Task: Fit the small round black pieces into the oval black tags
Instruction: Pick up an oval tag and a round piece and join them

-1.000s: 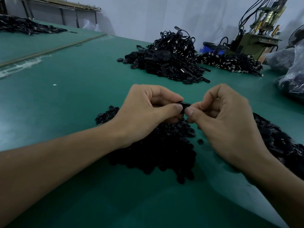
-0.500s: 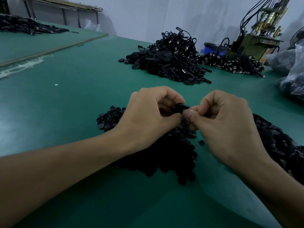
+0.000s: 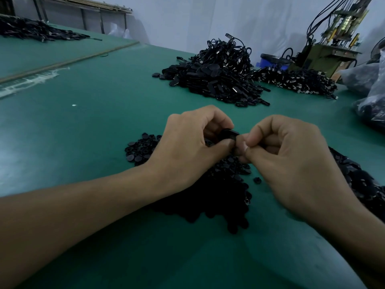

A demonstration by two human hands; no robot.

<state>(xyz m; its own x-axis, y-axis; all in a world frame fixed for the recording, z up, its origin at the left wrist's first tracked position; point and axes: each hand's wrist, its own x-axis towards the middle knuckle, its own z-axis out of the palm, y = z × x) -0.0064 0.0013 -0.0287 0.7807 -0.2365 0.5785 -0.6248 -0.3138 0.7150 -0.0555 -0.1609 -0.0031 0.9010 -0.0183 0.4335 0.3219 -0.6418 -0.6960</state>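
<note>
My left hand (image 3: 187, 149) pinches an oval black tag (image 3: 229, 135) between thumb and curled fingers, just above a heap of small round black pieces (image 3: 218, 190) on the green table (image 3: 83, 126). My right hand (image 3: 291, 163) meets it from the right, its thumb and forefinger pinched together against the tag's end. Whether a round piece sits between those fingertips is hidden. One loose round piece (image 3: 257, 180) lies beside the heap. A second dark heap (image 3: 358, 182) lies under my right wrist.
A big pile of black tags with cords (image 3: 216, 78) sits at the back centre, another pile (image 3: 295, 81) to its right. A machine (image 3: 333, 38) and plastic bags (image 3: 373, 94) stand at the far right. A further pile (image 3: 31, 31) lies on the far left table.
Both hands stayed pinched together over the heap. The tag has turned a little in my left fingers and shows more between the hands.
</note>
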